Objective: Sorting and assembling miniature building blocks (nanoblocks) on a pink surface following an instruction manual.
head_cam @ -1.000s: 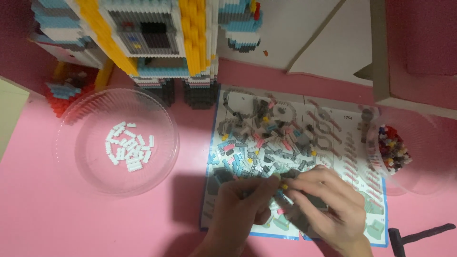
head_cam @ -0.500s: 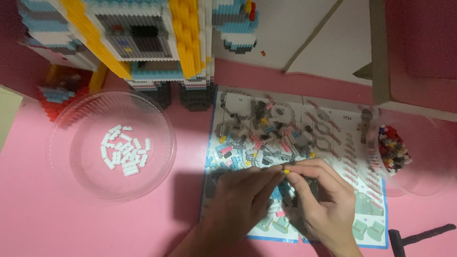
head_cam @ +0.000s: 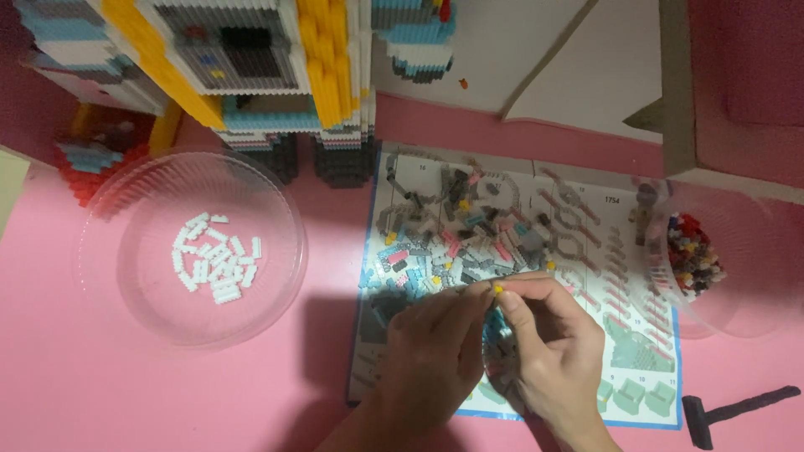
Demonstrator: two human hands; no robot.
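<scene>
Pink tabletop point(head_cam: 167, 393) throughout, lit from above. Far left: 1 clear round dish point(head_cam: 109, 285) holding a cluster of small white bricks point(head_cam: 214, 268). Behind it, a tall brick-built model point(head_cam: 251, 75) in yellow, white, blue and grey. Centre: printed instruction sheet point(head_cam: 636, 368) with a loose pile of tiny grey, pink and blue bricks point(head_cam: 469, 243) scattered on it. Over the sheet's lower half, left hand point(head_cam: 435, 360) and right hand point(head_cam: 553, 360) meet fingertip to fingertip, both in a narrow pinch grip on 1 tiny yellow brick point(head_cam: 497, 290), apparently seated on a small dark assembly mostly hidden between the hands. Judged very light, rigid, smooth, easily dropped; best held by its side faces. Right: second clear dish point(head_cam: 754, 318) of mixed red and dark bricks; black tool point(head_cam: 737, 410) at lower corner.
</scene>
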